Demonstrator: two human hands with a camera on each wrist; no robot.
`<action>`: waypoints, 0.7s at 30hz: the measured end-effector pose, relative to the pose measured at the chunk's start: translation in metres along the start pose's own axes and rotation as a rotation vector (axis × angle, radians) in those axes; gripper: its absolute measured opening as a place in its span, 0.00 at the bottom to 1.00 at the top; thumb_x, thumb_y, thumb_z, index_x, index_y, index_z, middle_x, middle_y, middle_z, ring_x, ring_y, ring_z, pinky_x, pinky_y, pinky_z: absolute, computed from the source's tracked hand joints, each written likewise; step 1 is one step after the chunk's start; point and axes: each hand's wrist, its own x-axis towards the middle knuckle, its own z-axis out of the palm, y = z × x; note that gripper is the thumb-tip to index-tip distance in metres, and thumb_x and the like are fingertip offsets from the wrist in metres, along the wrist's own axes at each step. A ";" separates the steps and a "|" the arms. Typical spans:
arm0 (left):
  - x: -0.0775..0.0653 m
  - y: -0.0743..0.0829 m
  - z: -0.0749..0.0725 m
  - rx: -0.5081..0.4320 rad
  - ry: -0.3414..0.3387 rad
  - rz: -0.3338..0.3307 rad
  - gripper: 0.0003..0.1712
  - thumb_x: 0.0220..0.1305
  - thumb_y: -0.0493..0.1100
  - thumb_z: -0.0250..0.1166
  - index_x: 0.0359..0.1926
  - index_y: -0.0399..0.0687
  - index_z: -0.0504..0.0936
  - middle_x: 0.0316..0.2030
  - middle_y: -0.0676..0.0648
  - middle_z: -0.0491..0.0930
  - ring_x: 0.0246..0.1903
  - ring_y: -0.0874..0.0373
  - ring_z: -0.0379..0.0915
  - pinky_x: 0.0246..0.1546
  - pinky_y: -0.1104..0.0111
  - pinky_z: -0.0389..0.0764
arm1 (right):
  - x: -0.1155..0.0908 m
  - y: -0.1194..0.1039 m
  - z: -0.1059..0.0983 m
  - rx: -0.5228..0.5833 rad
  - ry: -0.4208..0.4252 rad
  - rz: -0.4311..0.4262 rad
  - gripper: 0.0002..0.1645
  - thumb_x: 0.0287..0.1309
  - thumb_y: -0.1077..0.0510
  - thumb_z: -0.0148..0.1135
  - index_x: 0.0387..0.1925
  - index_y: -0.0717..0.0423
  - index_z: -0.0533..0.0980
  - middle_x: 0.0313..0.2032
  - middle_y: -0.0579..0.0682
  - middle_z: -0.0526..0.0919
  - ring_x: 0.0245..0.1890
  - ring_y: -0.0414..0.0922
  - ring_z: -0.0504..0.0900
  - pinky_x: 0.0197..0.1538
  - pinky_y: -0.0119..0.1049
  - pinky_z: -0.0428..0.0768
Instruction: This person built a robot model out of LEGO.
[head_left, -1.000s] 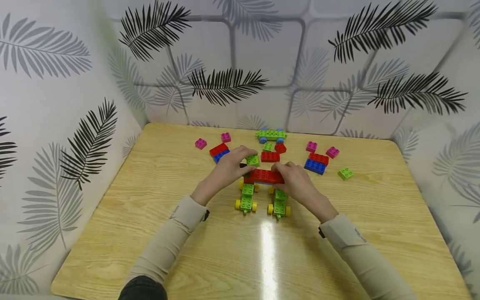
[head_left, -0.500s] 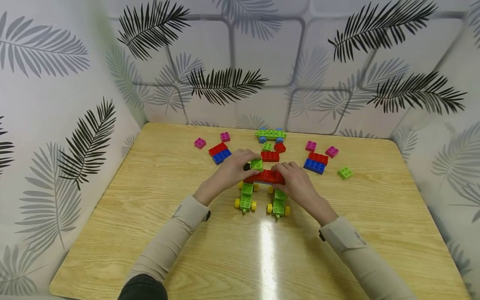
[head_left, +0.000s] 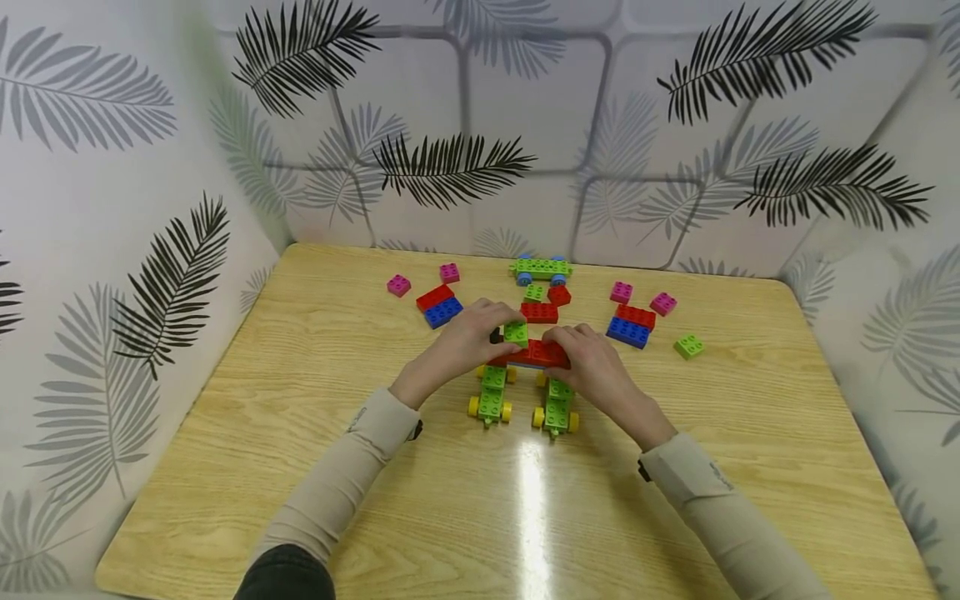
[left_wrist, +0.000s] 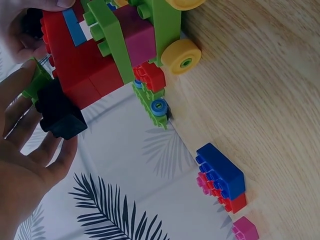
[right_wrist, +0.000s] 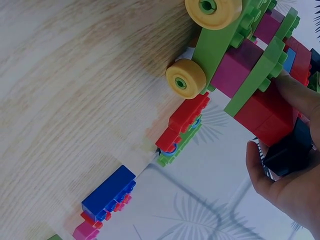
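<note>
My left hand [head_left: 472, 329] pinches a small green brick [head_left: 515, 335] close over the row of red bricks [head_left: 536, 352] that bridges two green wheeled bases [head_left: 491, 402] with yellow wheels. A black brick [left_wrist: 62, 110] sits at the left end of the red row, under the left fingers. The right hand [head_left: 597, 371] grips the other end of the red row, thumb on the near side. Another black brick [right_wrist: 290, 147] shows by its palm. Purple bricks [right_wrist: 237, 65] and green plates [right_wrist: 257, 75] form the supports below the red bricks.
Behind the build stand a green base with blue wheels [head_left: 542, 270], a red brick [head_left: 540, 313] and smaller pieces. Blue bricks [head_left: 443, 312] [head_left: 628, 332] beside red ones lie left and right, near pink bricks [head_left: 399, 286]. A loose green brick [head_left: 689, 347] is at right.
The left hand has moved slightly right and toward the body, carrying the green brick over the left part of the red row. The right hand has kept its grip in place.
</note>
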 end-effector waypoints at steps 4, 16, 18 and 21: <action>0.000 -0.001 0.002 0.011 -0.021 0.005 0.22 0.60 0.47 0.69 0.54 0.47 0.80 0.50 0.49 0.80 0.52 0.52 0.70 0.52 0.62 0.74 | 0.000 0.000 0.000 0.008 -0.003 0.003 0.29 0.41 0.59 0.79 0.46 0.55 0.75 0.43 0.53 0.84 0.38 0.51 0.75 0.40 0.44 0.77; 0.000 -0.003 0.007 0.028 -0.010 0.036 0.23 0.59 0.46 0.70 0.55 0.47 0.81 0.48 0.48 0.80 0.49 0.52 0.72 0.47 0.64 0.76 | 0.000 0.001 0.001 -0.002 -0.004 0.003 0.29 0.40 0.59 0.79 0.46 0.55 0.75 0.42 0.53 0.84 0.36 0.50 0.75 0.39 0.43 0.78; 0.000 -0.003 0.008 0.030 -0.006 0.040 0.23 0.59 0.46 0.69 0.55 0.47 0.81 0.48 0.47 0.80 0.48 0.52 0.72 0.46 0.64 0.76 | 0.000 0.001 0.002 -0.003 0.000 0.000 0.29 0.40 0.59 0.79 0.46 0.55 0.75 0.42 0.53 0.84 0.36 0.50 0.75 0.39 0.43 0.78; -0.001 -0.004 0.011 0.023 -0.001 0.042 0.22 0.60 0.46 0.69 0.55 0.47 0.80 0.48 0.47 0.80 0.48 0.52 0.71 0.45 0.64 0.76 | -0.001 0.001 0.002 -0.003 0.004 -0.002 0.29 0.40 0.60 0.80 0.46 0.55 0.75 0.43 0.53 0.84 0.36 0.50 0.75 0.39 0.42 0.77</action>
